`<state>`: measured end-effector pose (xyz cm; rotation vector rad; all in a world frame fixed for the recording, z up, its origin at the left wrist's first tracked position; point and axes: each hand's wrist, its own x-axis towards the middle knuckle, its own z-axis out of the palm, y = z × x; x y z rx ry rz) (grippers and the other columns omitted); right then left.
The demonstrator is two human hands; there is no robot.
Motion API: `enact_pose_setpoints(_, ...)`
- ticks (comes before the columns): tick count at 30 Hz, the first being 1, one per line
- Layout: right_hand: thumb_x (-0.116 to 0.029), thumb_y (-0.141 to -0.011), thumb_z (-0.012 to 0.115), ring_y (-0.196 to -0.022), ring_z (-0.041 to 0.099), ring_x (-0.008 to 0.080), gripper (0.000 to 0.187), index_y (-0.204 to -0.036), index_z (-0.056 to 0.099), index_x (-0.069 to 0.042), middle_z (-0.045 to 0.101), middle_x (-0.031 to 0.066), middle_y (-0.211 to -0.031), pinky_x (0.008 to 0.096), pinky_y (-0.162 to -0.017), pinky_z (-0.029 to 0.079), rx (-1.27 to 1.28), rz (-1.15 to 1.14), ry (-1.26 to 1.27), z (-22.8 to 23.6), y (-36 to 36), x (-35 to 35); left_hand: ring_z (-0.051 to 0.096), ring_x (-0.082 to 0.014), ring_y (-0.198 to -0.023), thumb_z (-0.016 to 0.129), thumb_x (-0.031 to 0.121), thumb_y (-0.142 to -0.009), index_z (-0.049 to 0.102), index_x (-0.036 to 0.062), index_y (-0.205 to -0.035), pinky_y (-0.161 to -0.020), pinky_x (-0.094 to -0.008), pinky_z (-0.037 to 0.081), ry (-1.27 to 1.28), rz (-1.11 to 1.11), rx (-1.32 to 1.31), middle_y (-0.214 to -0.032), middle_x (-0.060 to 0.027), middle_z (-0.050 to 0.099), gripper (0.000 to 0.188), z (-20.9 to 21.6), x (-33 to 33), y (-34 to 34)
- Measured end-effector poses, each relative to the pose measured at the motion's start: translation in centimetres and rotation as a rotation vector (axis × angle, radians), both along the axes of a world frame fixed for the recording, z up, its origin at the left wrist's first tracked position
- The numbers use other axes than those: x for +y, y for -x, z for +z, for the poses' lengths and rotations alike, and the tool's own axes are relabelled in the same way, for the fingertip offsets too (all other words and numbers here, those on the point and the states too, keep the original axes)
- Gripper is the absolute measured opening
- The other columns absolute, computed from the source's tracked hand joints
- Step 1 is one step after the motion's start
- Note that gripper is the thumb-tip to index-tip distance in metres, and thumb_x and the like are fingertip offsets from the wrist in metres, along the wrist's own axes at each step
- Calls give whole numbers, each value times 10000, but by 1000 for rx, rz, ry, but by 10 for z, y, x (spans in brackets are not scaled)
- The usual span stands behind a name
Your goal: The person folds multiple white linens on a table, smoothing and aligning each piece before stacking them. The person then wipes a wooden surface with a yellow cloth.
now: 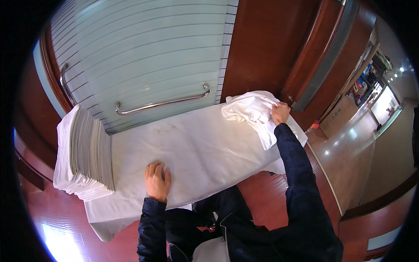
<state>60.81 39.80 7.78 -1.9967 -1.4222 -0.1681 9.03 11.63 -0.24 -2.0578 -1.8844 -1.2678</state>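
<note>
A long narrow table draped with a white cover [183, 144] stretches in front of me. My right hand [280, 114] reaches to its far right end, where the fingers close on a crumpled white cloth [249, 108]. Part of that bunched cloth spreads toward the table's right edge. Near the front edge, left of the middle, my left hand [157, 179] rests on the cover with its fingers loosely bent and the thumb apart; it holds nothing. To its left stands a tall, neat stack of folded white cloths [89, 153].
Behind the table are a pale glass panel [152, 56] with a metal grab bar [163, 105] and a dark red wooden door [266, 48]. Reddish flooring [264, 196] lies below. On the right, a doorway leads to a hall with a cardboard box [338, 117].
</note>
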Motion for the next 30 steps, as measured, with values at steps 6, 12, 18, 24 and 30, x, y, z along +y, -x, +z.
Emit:
enact_pose_setpoints(6,-298,-917,719,-1113,632,397,452,-1054,676,131,660,315,-1153,436,-953,506,240,164,-431,9,0,-4,578,-373,-1096,718,100,-826,674,2,-1037,-954,-465,462,0,-10,-8,-1151,-156,642,236,0,3,-1)
enact_pose_setpoints(12,-355,-791,839,-808,681,243,456,-855,649,54,705,178,-844,368,-750,525,259,353,-23,31,9,-39,577,-370,-1093,712,103,-823,674,9,-1025,-955,-464,462,-1,1,-26,-1149,-147,643,226,-1,1,0)
enact_pose_setpoints(18,-199,-806,815,-1005,692,441,457,-1146,568,-20,716,258,-1052,451,-875,541,-75,434,37,36,20,-59,572,-372,-1090,704,110,-819,671,13,-1015,-961,-468,459,-16,-7,-43,-1139,-144,637,221,-1,0,2)
enact_pose_setpoints(24,-243,-842,818,-1082,689,405,498,-1247,633,-20,720,223,-1149,444,-921,535,11,389,-377,92,23,-47,570,-372,-1090,702,111,-818,670,14,-1002,-959,-470,459,-7,-7,-53,-1130,-146,634,211,-3,1,3)
enact_pose_setpoints(30,-269,-937,737,-882,701,259,348,-1033,708,65,752,203,-994,378,-822,539,415,193,-829,179,26,-47,574,-368,-1088,706,109,-808,673,17,-995,-952,-465,461,-13,-1,-61,-1128,-141,639,212,-5,1,4)
